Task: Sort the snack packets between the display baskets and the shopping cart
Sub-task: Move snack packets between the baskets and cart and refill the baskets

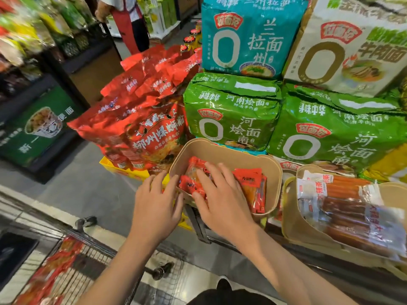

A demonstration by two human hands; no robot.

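A tan display basket [229, 148] holds several small red and orange snack packets [253, 186]. My right hand [220, 199] lies over the packets at the basket's left side, fingers spread and touching a red packet [190, 186]. At the basket's near left rim, my left hand [157, 203] has its fingers extended towards the same packets. A second tan basket [288, 216] to the right holds clear packs of sausages [343, 208]. The wire shopping cart [88, 256] at the lower left carries more red packets [55, 267].
Big green noodle bags [231, 111], a teal bag [248, 38] and a white bag [350, 45] are stacked behind the baskets. Red noodle bags [149, 119] pile up at the left on a yellow crate [123, 170]. A person in a red apron [130, 25] stands far back.
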